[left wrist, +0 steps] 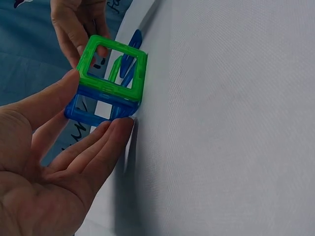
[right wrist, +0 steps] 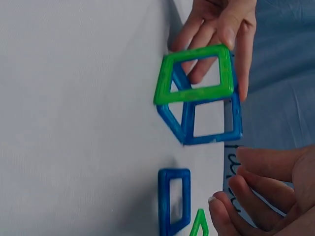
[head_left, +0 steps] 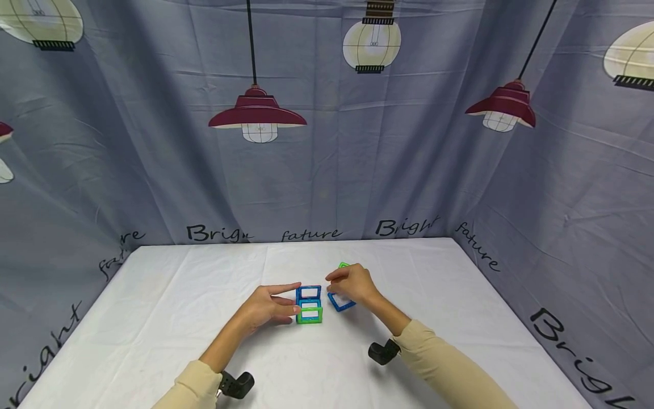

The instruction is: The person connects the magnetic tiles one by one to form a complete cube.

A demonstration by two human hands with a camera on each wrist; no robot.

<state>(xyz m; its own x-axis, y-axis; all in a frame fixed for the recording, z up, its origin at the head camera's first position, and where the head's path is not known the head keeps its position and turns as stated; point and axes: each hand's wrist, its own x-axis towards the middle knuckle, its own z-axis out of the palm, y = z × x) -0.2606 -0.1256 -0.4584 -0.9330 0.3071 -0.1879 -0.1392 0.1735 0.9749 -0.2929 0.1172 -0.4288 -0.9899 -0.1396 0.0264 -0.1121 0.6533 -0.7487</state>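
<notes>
A small structure of blue and green square magnetic frames (head_left: 309, 305) stands on the white table (head_left: 168, 307). My left hand (head_left: 297, 299) holds it from the left. In the left wrist view the thumb (left wrist: 54, 96) presses the green top frame (left wrist: 112, 70) and the fingers (left wrist: 106, 142) press the blue frame below. My right hand (head_left: 336, 279) hovers just right of the structure with loosely curled fingers (right wrist: 256, 196) that hold nothing. Beneath it a loose blue square frame (right wrist: 173, 199) lies flat, and a green piece (right wrist: 199, 225) sits beside that.
The white cloth runs out to table edges left, right and front. A grey curtain printed with lamps (head_left: 258, 116) closes in the back and both sides. Black wrist camera mounts (head_left: 383, 352) sit on my forearms.
</notes>
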